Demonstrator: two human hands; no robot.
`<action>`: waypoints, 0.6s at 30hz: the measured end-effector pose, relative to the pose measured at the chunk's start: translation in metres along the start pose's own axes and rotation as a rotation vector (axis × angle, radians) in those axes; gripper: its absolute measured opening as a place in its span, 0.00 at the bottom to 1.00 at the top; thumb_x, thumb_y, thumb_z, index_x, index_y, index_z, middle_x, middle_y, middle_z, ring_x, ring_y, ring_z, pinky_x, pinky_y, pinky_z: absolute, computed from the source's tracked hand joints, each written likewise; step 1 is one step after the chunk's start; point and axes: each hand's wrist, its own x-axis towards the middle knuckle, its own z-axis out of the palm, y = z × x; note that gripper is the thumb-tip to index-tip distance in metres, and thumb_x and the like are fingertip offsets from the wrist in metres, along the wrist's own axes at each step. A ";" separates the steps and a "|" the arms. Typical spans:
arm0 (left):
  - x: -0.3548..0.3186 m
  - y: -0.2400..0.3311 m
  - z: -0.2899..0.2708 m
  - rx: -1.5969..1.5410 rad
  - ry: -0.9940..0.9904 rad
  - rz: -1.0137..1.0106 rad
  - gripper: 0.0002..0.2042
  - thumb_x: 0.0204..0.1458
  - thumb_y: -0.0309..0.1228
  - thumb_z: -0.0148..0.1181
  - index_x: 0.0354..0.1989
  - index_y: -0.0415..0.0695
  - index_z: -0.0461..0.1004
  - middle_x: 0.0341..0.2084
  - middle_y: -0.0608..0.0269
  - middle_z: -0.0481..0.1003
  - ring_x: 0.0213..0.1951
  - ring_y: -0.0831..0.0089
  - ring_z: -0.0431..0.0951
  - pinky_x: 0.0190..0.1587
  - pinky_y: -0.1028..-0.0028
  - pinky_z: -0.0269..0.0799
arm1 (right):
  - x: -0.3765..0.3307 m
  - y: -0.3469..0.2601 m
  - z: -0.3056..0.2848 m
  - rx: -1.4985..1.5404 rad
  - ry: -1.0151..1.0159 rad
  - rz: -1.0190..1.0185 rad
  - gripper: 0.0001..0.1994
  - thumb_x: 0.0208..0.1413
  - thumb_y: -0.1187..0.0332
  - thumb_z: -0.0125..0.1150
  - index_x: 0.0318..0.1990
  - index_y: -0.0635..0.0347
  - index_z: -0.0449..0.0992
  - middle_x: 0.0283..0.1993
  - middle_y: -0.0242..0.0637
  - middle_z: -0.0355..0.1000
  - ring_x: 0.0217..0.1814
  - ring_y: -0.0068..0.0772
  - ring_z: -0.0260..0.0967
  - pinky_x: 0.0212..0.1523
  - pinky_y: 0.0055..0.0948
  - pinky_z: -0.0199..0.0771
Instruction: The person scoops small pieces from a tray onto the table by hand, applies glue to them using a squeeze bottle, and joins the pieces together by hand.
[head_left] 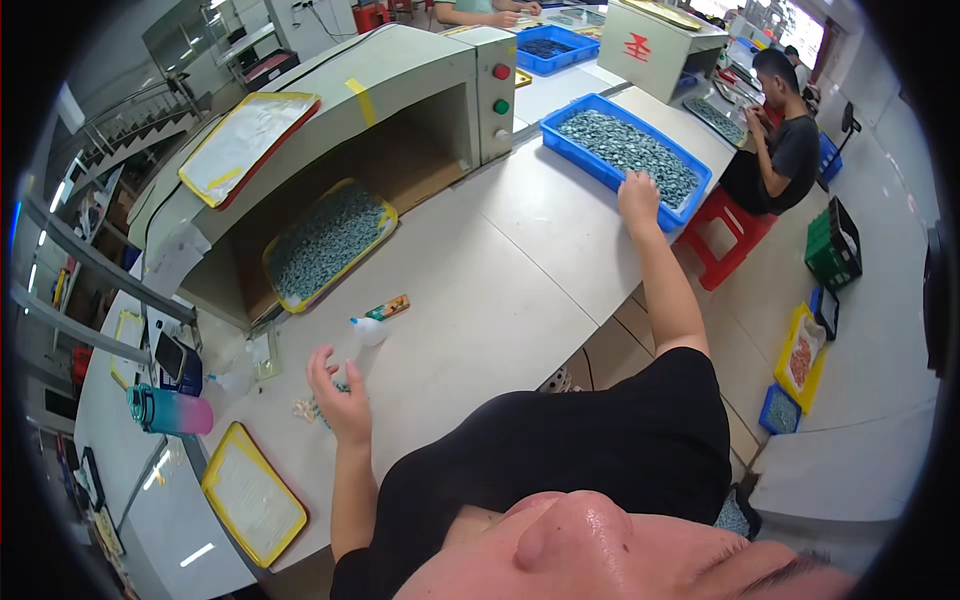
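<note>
Selection of small grey-green pieces [620, 140] looks to be the step in hand, judging by the right hand [640, 200], which reaches out to the near side of a blue tray [583, 163]. Its fingers bend over the rim, close together; I cannot tell whether they pinch a piece. The next move probably calls for a light fingertip grip on 1 or 2 pieces, lifted clear of the rim. The tray lies flat at the right of the table [500, 290], its long axis slanting from far left to near right, with 1 short end toward a red stool [728, 235]; single pieces are too small to read for direction. The left hand [342, 400] is well apart from the tray, thumb and fingers spread, at a loose cluster of beige and teal bits [303, 408] near a white bottle [372, 332].
</note>
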 end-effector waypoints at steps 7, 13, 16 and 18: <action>-0.003 -0.019 -0.009 -0.034 0.088 0.031 0.08 0.51 0.15 0.49 0.38 0.35 0.72 0.44 0.50 0.72 0.45 0.60 0.73 0.47 0.68 0.70 | -0.006 0.008 0.016 0.046 -0.013 0.078 0.11 0.53 0.64 0.61 0.42 0.56 0.79 0.41 0.42 0.71 0.49 0.46 0.68 0.49 0.46 0.66; -0.001 -0.016 -0.012 -0.039 0.081 0.112 0.09 0.47 0.13 0.48 0.34 0.35 0.73 0.40 0.51 0.73 0.43 0.60 0.74 0.44 0.69 0.70 | -0.036 -0.028 0.008 0.043 0.057 0.059 0.07 0.55 0.68 0.56 0.36 0.58 0.77 0.40 0.40 0.70 0.48 0.42 0.67 0.51 0.42 0.65; -0.001 -0.015 -0.013 -0.016 0.057 0.142 0.09 0.46 0.12 0.47 0.33 0.35 0.73 0.39 0.51 0.73 0.42 0.60 0.74 0.42 0.69 0.71 | -0.063 -0.037 -0.016 0.082 0.056 0.050 0.05 0.54 0.69 0.56 0.35 0.57 0.77 0.38 0.39 0.69 0.47 0.41 0.67 0.49 0.40 0.65; 0.000 -0.013 -0.015 0.003 0.047 0.163 0.09 0.46 0.12 0.47 0.32 0.35 0.73 0.39 0.51 0.73 0.41 0.61 0.74 0.41 0.70 0.71 | -0.080 -0.043 -0.028 0.097 0.063 0.027 0.05 0.54 0.69 0.57 0.36 0.55 0.77 0.36 0.37 0.68 0.45 0.40 0.67 0.47 0.40 0.64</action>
